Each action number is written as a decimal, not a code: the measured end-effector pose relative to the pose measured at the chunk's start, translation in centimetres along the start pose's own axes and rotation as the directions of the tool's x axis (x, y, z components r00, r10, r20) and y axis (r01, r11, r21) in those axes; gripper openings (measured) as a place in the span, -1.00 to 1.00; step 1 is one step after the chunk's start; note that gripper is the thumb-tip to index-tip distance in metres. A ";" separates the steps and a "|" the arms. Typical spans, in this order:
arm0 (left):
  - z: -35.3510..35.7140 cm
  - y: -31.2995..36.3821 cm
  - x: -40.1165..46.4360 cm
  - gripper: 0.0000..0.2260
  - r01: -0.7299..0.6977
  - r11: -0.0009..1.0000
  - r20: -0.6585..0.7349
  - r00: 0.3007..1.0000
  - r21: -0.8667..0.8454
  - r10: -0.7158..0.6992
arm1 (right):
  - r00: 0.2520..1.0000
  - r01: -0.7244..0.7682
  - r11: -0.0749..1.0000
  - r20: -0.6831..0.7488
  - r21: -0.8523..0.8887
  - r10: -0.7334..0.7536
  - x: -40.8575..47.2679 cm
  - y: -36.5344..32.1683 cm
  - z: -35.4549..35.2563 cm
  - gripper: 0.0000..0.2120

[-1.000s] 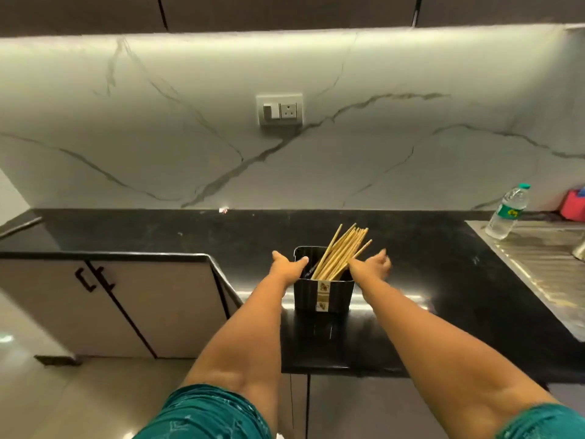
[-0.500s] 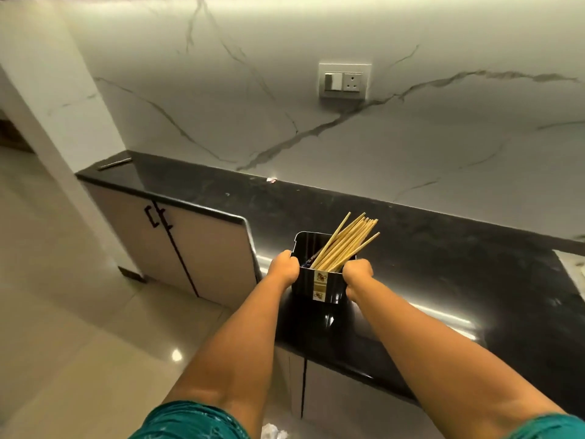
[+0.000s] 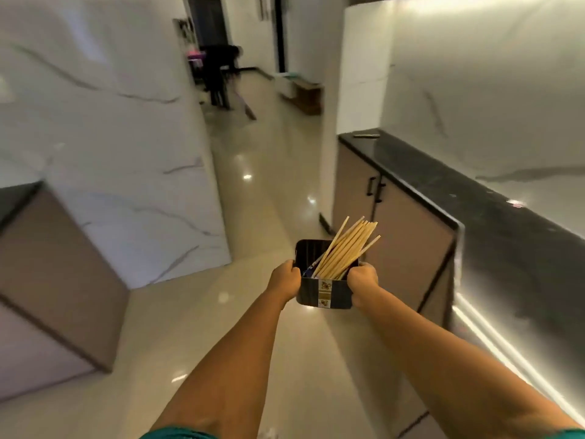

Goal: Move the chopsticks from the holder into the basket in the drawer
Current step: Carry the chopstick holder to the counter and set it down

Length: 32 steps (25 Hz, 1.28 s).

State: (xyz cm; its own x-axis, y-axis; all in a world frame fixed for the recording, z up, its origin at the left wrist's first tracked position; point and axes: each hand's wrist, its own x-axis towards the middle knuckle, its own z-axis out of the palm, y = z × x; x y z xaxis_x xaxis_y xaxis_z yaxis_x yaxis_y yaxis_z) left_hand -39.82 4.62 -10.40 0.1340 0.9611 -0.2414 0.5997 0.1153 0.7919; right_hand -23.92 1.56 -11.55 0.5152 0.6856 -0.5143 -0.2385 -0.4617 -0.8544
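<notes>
I see left hand (image 3: pixel 285 282) and right hand (image 3: pixel 362 280) clamped on opposite sides of holder (image 3: pixel 326 291), keeping it level, probably so leaning chopsticks (image 3: pixel 346 248) stay in.

Single head-worn wide-angle view, looking forward and down

The camera sits at head height and faces along a glossy floor (image 3: pixel 259 327) toward a hallway at 12 o'clock; both forearms reach in from 6 o'clock, close to the lens, while a dark counter (image 3: pixel 493 217) runs off at 3 o'clock.
</notes>
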 end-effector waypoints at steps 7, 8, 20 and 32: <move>-22.2 -19.1 -9.4 -0.76 0.232 0.967 -0.361 0.897 -0.103 -0.254 | 0.894 0.031 0.979 0.444 -0.203 0.063 -13.5 6.6 26.5 -0.77; -25.2 -22.0 -11.3 -0.75 0.260 0.959 -0.395 0.874 -0.111 -0.283 | 0.865 0.021 0.976 0.494 -0.217 0.091 -16.1 8.1 30.0 -0.76; -47.2 -46.3 -41.2 -0.76 0.457 0.715 -0.682 0.273 -0.529 -0.679 | 0.372 0.313 0.825 0.860 -0.470 0.349 -51.5 25.8 56.8 -0.69; -60.9 -62.7 -63.9 -0.79 0.316 0.502 -0.585 -0.282 -0.805 -0.760 | -0.111 0.719 0.599 0.792 -0.353 0.600 -81.2 42.2 75.1 -0.72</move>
State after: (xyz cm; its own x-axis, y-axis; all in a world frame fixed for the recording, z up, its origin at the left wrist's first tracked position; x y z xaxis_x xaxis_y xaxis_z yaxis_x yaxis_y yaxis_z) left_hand -134.00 -48.75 -10.47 -0.9553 -0.2123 -0.2060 -0.2919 0.5634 0.7729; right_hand -137.66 -31.29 -11.45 -0.8525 0.0927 -0.5144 0.5180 0.0179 -0.8552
